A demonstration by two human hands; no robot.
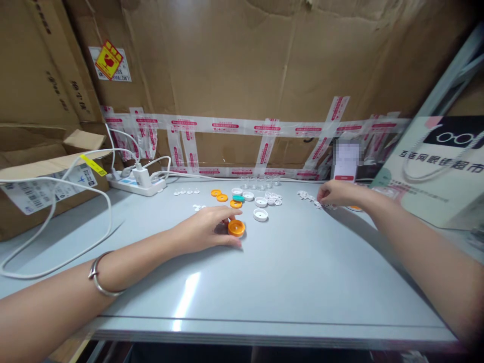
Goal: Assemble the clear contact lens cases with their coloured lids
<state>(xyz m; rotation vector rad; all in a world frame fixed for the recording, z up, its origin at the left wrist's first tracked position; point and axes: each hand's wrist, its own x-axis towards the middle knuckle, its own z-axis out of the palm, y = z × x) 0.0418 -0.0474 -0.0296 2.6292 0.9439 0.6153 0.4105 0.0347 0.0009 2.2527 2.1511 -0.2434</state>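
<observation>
My left hand (209,228) curls around an orange round cup-shaped part (236,228) that stands on the grey table. At the back right, my right hand (335,194) has its fingertips pressed together at a row of small white parts (308,196); what they pinch, if anything, is too small to name. Behind the left hand lie orange rings (222,198), a teal disc (238,198) and several white round cups (260,215). White openwork pieces (274,198) sit beside the cups.
Clear rings (260,182) line the back of the table (287,282). A power strip (141,185) with white cables and an open cardboard box (49,186) are at the left. A phone (346,161) and a printed bag (434,171) stand at the right.
</observation>
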